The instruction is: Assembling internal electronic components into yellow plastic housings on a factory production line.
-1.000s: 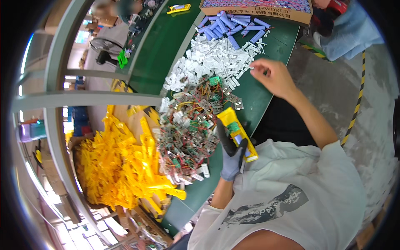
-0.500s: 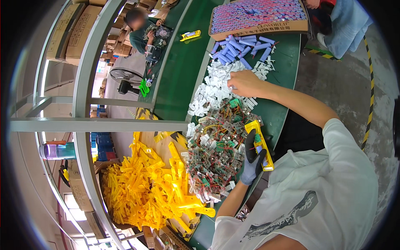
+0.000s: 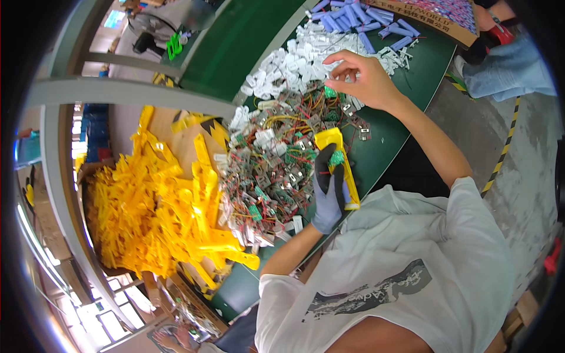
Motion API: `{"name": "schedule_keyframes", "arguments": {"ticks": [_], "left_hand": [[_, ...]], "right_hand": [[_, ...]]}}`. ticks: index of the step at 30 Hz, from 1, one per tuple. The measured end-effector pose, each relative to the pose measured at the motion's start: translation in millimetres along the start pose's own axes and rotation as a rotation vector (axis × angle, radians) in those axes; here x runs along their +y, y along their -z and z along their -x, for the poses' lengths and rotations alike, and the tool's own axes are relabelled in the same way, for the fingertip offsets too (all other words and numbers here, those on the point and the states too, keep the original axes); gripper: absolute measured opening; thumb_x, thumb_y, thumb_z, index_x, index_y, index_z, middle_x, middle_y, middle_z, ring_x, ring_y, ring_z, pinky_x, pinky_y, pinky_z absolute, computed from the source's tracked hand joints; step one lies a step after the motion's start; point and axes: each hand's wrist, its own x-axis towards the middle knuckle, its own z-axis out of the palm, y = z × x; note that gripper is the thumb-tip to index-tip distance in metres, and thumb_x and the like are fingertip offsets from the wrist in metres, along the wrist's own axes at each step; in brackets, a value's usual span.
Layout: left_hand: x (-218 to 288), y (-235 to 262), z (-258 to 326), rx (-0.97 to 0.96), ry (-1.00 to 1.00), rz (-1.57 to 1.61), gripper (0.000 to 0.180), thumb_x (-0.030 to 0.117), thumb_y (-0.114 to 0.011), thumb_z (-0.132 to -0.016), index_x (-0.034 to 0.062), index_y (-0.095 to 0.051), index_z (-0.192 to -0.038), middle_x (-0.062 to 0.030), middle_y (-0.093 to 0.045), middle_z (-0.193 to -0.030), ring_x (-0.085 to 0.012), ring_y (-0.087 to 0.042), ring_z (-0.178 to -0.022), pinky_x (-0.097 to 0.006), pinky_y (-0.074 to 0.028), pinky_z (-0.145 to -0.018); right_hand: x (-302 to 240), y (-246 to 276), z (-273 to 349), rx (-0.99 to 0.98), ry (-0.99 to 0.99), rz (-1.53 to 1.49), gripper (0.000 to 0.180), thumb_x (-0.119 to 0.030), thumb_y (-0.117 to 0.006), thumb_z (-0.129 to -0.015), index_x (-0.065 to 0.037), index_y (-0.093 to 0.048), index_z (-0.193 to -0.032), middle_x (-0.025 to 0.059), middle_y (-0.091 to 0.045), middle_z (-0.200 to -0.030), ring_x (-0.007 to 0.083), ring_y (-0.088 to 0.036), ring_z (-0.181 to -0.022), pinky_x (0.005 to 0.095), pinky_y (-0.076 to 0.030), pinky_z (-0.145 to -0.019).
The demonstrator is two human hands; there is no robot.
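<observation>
Yellow casing (image 3: 350, 176) w/ green PCB (image 3: 336, 157) was ctr of frame | your gloved L hand (image 3: 328, 191) gripped it | your bare R hand (image 3: 371, 82), upper ctr, hung nr white plastic pcs (image 3: 291, 70), thumb & index apart

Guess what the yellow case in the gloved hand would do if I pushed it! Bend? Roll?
The yellow case is probably stiff: its long edge looks straight in the gloved left hand. It would likely slide rather than roll, since its shape looks boxy, not round. Tipped, it might spill the green part inside, because its top is open.
</observation>
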Motion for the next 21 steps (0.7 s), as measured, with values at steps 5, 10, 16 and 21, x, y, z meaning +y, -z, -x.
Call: {"name": "schedule_keyframes", "arguments": {"ticks": [5, 10, 16, 21], "left_hand": [[-25, 13, -7, 0.052, -0.241, -0.199, 0.037, 0.012, -0.046, -0.095, 0.0076, -0.043, -0.131, -0.0052, -0.054, -0.106, -0.0092, -0.052, -0.086, -0.024, -0.044, -0.075], [-15, 12, -3, -0.034, -0.282, -0.161, 0.041, 0.004, -0.044, -0.092, -0.0005, -0.041, -0.133, -0.0145, -0.055, -0.117, -0.0185, -0.054, -0.102, -0.031, -0.044, -0.088], [-25, 11, -5, -0.023, -0.262, -0.159, 0.034, 0.005, -0.049, -0.092, -0.0014, -0.048, -0.125, -0.0133, -0.060, -0.106, -0.0154, -0.058, -0.086, -0.029, -0.047, -0.078], [-18, 7, -4, 0.046, -0.360, -0.309, 0.029, 0.005, -0.052, -0.090, -0.0004, -0.053, -0.118, -0.0114, -0.063, -0.094, -0.0167, -0.059, -0.078, -0.030, -0.048, -0.071]], "right_hand": [[-22, -23, 76, -0.068, -0.293, -0.650, 0.027, -0.008, -0.068, -0.085, 0.002, -0.059, -0.108, 0.0067, -0.067, -0.087, 0.0080, -0.062, -0.078, 0.0208, -0.048, -0.068], [-29, -32, 122, -0.094, -0.406, -0.664, 0.023, -0.003, -0.067, -0.084, 0.004, -0.059, -0.105, 0.0099, -0.068, -0.092, 0.0117, -0.066, -0.086, 0.0223, -0.051, -0.076], [-31, -38, 135, -0.032, -0.416, -0.556, 0.022, 0.000, -0.069, -0.082, 0.006, -0.060, -0.102, 0.0126, -0.068, -0.096, 0.0130, -0.066, -0.088, 0.0245, -0.053, -0.079], [-37, -43, 139, -0.010, -0.424, -0.445, 0.028, 0.003, -0.069, -0.081, 0.007, -0.059, -0.107, 0.0153, -0.068, -0.100, 0.0148, -0.067, -0.089, 0.0255, -0.054, -0.081]]}}
